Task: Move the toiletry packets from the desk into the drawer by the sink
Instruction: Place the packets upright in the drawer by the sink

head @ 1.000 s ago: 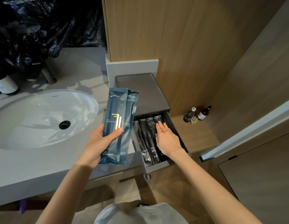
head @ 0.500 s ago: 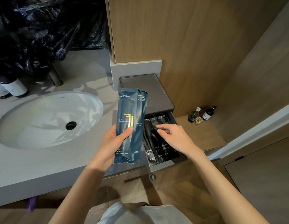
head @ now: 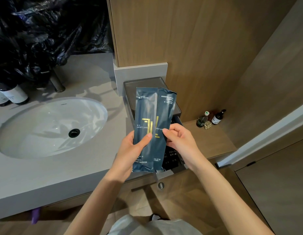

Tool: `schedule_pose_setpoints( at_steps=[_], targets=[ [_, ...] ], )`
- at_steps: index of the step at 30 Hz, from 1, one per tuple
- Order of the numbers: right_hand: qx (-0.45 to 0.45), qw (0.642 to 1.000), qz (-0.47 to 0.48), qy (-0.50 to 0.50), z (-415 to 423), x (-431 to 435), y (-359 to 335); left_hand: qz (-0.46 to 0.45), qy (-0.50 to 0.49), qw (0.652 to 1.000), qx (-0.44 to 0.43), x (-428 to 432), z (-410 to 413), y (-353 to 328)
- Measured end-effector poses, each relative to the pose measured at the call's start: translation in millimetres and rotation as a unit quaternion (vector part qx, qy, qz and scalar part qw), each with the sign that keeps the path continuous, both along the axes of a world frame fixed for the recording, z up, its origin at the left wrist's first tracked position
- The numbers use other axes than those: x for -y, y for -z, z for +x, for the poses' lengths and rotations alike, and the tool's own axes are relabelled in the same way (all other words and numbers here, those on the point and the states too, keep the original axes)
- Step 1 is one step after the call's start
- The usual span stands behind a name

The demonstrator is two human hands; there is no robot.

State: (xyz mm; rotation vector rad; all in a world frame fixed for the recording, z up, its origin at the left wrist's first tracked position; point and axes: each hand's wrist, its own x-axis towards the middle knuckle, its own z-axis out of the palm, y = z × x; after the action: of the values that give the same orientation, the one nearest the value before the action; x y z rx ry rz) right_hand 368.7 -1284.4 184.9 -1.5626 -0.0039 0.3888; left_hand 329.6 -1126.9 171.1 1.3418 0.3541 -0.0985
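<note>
Two long dark-blue dental kit packets with gold marks stand upright side by side in front of the drawer. My left hand (head: 130, 150) grips the left packet (head: 144, 116) with the thumb across its front. My right hand (head: 179, 139) pinches the right edge of the right packet (head: 165, 109). Behind them the grey drawer (head: 167, 173) is pulled out from a small grey box (head: 130, 85) on the counter. Black toothbrush packets (head: 170, 156) lie inside it, mostly hidden by the blue packets and my right hand.
A white oval sink (head: 50, 126) is set in the grey counter (head: 45, 177) at left. Dark bottles (head: 13, 94) and black plastic sheeting (head: 45, 31) are behind it. Small bottles (head: 210, 118) stand on a wooden ledge at right, below wood wall panels.
My right hand has lifted out of the drawer and taken hold of the right blue packet. My left hand moved the packets to the right, over the drawer.
</note>
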Motion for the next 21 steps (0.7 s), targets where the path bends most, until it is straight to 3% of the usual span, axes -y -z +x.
schedule_pose_setpoints(
  at_steps=[9, 17, 21],
  targets=[
    [0.019, 0.985, -0.166, -0.045, 13, 58, 6, 0.023, -0.038, 0.999, -0.023, -30, -1, 12],
    [0.047, 0.988, -0.128, -0.066, 24, 54, 3, 0.076, -0.03, 0.99, 0.117, -39, 10, 18],
    [0.054, 0.982, -0.161, -0.08, 31, 53, 2, 0.09, -0.023, 0.986, 0.135, -43, 17, 19]
  ],
)
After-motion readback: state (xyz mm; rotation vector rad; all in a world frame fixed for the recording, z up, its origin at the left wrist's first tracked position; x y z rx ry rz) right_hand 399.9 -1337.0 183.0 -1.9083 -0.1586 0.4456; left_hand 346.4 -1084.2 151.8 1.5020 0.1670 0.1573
